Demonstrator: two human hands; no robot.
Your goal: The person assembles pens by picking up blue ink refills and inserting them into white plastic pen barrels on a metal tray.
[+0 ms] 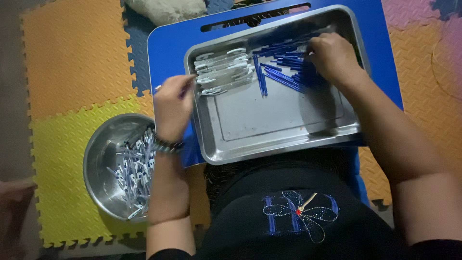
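A steel tray [284, 139] rests on a blue lap table [168, 53]. In the tray lie a heap of thin blue pen refills [284, 72] at the upper right and a row of white pen barrels [224, 72] at the upper left. My right hand [334, 58] reaches into the blue refill heap, fingers curled on them. My left hand [171, 106] hovers at the tray's left rim, pinching a thin pen part that points toward the white barrels.
A round steel bowl [98, 163] with several white and blue pen pieces sits on the floor at the left, under my left forearm. Orange, yellow and blue foam floor mats [72, 62] surround everything. My lap in dark cloth fills the bottom.
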